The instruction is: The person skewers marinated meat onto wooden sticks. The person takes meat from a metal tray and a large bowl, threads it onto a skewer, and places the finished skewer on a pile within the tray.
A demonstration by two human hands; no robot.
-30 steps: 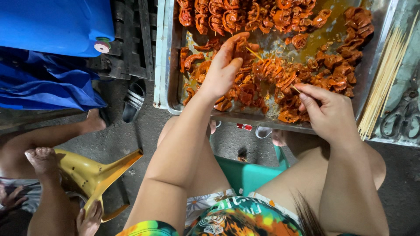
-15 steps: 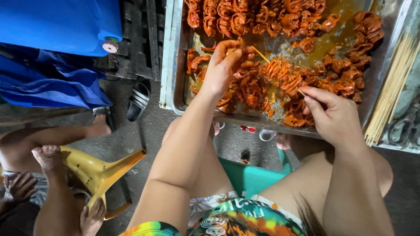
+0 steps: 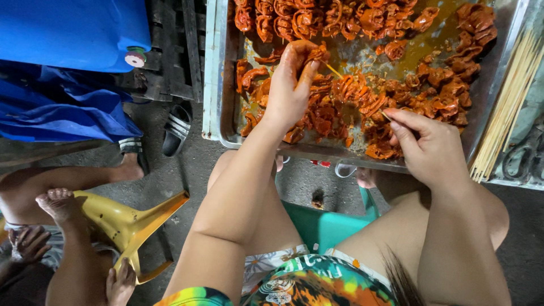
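While you sit on the teal stool [image 3: 326, 226] with your knees apart, a patterned shirt [image 3: 317, 283] fills the nearest edge of the view, and a second person's bare legs and a yellow stool [image 3: 130, 218] lie off to your left on the grey floor [image 3: 187, 164]. Your right hand [image 3: 433, 150] hovers at the near rim of the metal tray [image 3: 218, 73], its grip narrow, thumb and fingers pinched on the near end of a thin wooden skewer [image 3: 362, 93]. That skewer runs slantwise across the tray to your left hand [image 3: 292, 85], which is smeared with orange sauce and closes its grip on a piece of marinated meat [image 3: 316, 54] at the skewer's far tip. Orange-red meat pieces [image 3: 340, 107] already sit threaded along the stick between your two hands. Beyond them more loose pieces [image 3: 447, 85] lie in oily sauce across the tray. A bundle of bare skewers [image 3: 507, 102] rests just beside the tray on your right, and a blue tarp [image 3: 68, 34] and a black sandal [image 3: 177, 129] are well apart to the left.
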